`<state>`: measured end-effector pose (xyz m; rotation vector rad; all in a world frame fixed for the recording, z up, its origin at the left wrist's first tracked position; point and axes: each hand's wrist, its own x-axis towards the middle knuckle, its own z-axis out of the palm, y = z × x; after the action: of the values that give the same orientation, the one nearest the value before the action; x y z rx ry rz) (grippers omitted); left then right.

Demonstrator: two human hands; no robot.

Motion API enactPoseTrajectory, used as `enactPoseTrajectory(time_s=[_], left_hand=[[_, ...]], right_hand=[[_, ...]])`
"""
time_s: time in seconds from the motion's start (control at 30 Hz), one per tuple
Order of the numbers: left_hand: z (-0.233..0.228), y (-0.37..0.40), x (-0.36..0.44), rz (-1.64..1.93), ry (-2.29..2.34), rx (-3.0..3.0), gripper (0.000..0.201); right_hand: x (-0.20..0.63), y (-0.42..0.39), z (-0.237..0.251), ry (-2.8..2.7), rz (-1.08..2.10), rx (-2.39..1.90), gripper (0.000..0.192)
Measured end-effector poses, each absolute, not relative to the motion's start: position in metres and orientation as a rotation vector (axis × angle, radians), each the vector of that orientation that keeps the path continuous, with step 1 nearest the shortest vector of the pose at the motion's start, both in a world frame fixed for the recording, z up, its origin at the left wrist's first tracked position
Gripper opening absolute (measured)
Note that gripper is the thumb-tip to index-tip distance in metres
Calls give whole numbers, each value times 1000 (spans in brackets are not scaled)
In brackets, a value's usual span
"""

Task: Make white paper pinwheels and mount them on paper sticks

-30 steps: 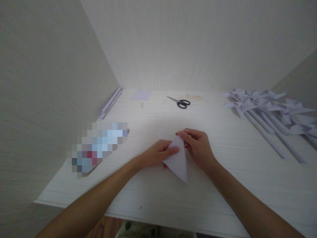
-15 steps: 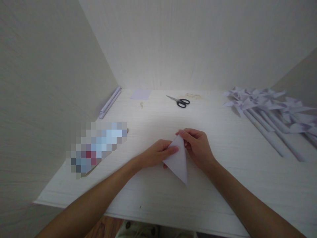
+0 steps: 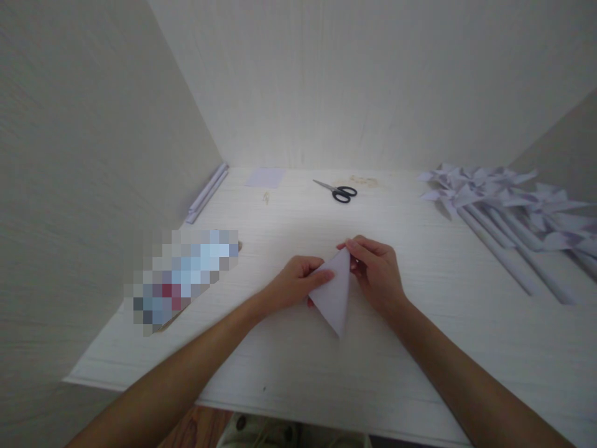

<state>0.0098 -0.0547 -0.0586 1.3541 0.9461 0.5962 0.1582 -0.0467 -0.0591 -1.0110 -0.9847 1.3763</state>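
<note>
With the pale paper [image 3: 336, 292] already folded into a triangle at the table [image 3: 420, 348] centre, left hand [image 3: 293, 287] and right hand [image 3: 377, 274] pinch its upper corner closed, scissors [image 3: 339, 191] untouched, finished pinwheels [image 3: 494, 199] lying well apart.

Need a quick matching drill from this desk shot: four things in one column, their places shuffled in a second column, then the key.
Things
1. folded paper triangle
2. scissors
3. paper pinwheels
4. flat paper square

Places
A. piled at the far right of the table
B. at the back wall, left of centre
C. held between the left hand and right hand
D. at the back, near the middle, black handles to the right

Pairs: 1-C, 2-D, 3-A, 4-B
</note>
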Motion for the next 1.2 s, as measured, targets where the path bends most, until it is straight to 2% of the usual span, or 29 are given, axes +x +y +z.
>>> enactPoseTrajectory(time_s=[0.17, 0.27, 0.57, 0.77, 0.9, 1.07, 1.2], left_hand=[[-53, -46, 3, 750, 1239, 1436, 31], [-47, -40, -9, 716, 1358, 1541, 32], [-30, -33, -28, 418, 1221, 1853, 32], [-32, -33, -28, 399, 1199, 1902, 33], [-30, -32, -28, 559, 1224, 1814, 26], [-28, -33, -32, 914, 1117, 1454, 41], [-29, -34, -35, 1136, 942, 1276, 35]], right_hand=[[170, -36, -64, -1053, 1339, -1072, 15], [180, -30, -65, -1234, 1388, -1111, 18], [187, -34, -49, -1882, 1533, -1066, 22], [183, -37, -51, -2046, 1399, -1132, 24], [180, -37, -55, -2031, 1220, -1209, 24], [183, -33, -61, -1765, 1058, -1271, 26], [184, -31, -63, -1475, 1029, -1246, 25]])
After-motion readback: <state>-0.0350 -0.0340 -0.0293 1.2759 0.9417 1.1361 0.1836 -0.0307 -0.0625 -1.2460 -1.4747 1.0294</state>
